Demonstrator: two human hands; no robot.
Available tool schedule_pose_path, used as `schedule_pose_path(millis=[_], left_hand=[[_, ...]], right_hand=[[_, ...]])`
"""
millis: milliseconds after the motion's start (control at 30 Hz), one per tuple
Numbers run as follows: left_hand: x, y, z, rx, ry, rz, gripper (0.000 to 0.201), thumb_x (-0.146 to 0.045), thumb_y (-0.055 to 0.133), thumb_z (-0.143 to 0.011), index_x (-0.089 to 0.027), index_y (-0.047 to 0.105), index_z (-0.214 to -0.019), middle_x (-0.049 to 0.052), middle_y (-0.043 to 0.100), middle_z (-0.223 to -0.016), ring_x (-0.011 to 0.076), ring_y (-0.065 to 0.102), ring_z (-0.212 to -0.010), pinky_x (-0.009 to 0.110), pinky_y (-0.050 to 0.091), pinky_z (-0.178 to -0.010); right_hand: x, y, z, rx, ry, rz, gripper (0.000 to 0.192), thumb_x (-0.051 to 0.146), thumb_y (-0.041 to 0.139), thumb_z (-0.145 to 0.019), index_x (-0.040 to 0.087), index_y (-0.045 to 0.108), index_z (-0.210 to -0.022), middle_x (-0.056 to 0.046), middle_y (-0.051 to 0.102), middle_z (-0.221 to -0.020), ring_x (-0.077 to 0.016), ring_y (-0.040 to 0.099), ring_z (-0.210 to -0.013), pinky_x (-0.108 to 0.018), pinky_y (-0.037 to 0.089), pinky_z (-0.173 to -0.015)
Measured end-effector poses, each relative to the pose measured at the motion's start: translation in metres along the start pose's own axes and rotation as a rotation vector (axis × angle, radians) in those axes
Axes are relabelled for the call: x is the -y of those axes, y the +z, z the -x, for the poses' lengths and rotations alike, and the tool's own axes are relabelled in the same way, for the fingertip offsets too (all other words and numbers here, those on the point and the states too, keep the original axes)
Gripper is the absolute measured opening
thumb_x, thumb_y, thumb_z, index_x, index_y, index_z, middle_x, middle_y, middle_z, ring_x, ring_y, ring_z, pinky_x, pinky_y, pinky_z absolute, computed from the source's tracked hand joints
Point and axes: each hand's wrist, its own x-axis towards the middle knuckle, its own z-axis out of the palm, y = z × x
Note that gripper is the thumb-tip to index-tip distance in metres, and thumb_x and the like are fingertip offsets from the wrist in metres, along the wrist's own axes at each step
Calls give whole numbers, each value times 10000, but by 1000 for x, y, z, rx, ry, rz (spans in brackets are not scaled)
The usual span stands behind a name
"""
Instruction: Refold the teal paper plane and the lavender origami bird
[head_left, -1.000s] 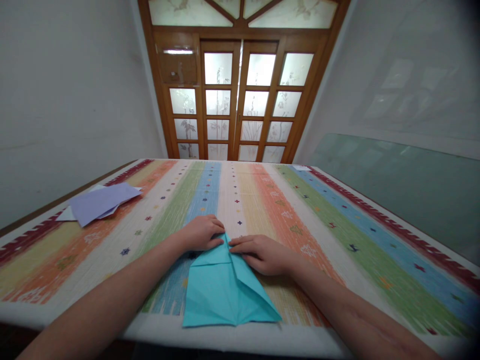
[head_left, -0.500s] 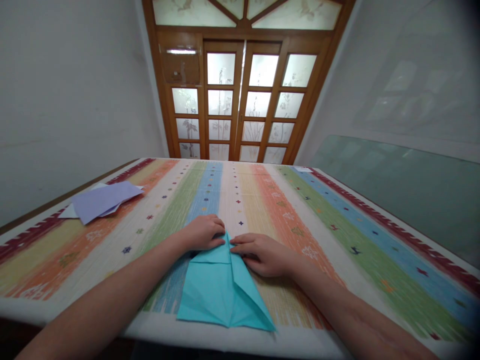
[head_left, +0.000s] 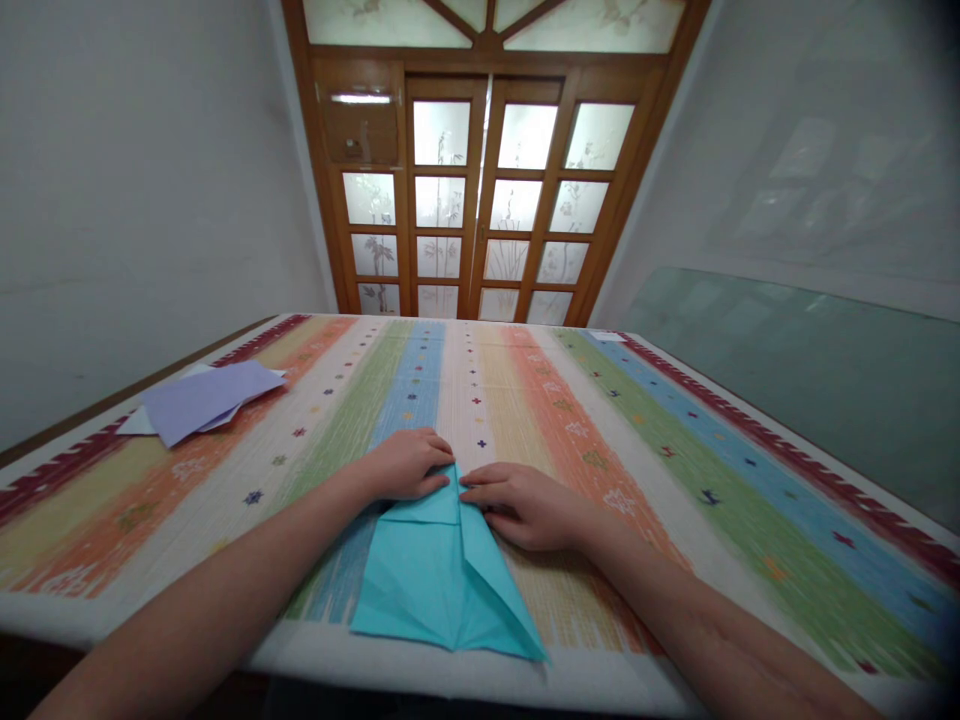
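A folded sheet of turquoise paper (head_left: 412,580) lies near the front edge of the table, its narrow tip pointing away from me. Creases run across it, and its right flap stands slightly raised. My left hand (head_left: 409,465) is closed on the upper left edge, thumb and curled fingers close to the tip. On the other side, my right hand (head_left: 521,505) pinches the right edge just below the tip, its fingertips by the centre fold. The paper under the fingers of both hands is partly hidden.
A striped, patterned cloth (head_left: 645,520) covers the table. Loose purple and white sheets of paper (head_left: 214,395) lie in a pile at the left. A small white piece (head_left: 606,337) sits at the far right edge. Wooden doors with glass panes (head_left: 487,200) stand beyond the table.
Hands and turquoise paper are almost unchanged. The whole view has shifted very slightly.
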Motion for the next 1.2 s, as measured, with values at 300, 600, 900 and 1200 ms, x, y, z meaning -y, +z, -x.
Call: schedule_pose_path(millis=[300,600,900,1200], left_hand=[[-3,-2,0,9,-10,-22,304,-328,586,-876,-203,689,-1133,92,692,-1120,250,623,-1031,370,452,-921],[-5,-4,-1,25,2,-64,316,-323,574,-878,-194,673,-1149,96,684,-1122,254,623,-1021,374,457,-907],[-4,-3,0,33,12,-90,303,-327,567,-884,-204,686,-1133,90,689,-1112,248,628,-1008,367,463,-891],[-5,-4,-1,37,16,-104,294,-324,558,-892,-190,688,-1119,95,691,-1105,250,629,-1008,366,463,-889]], right_hand=[[1,1,-2,25,-10,32,429,135,498,-890,205,606,-1298,-105,626,-1287,-220,576,-1180,-387,452,-1007],[3,0,-4,26,-12,38,415,149,509,-894,216,616,-1289,-101,628,-1291,-221,573,-1193,-390,445,-1016],[7,0,-4,38,15,64,415,152,520,-895,214,616,-1293,-99,624,-1302,-218,567,-1202,-382,426,-1036],[5,2,-3,49,22,90,414,176,505,-913,230,601,-1312,-92,621,-1310,-215,558,-1212,-388,411,-1043]])
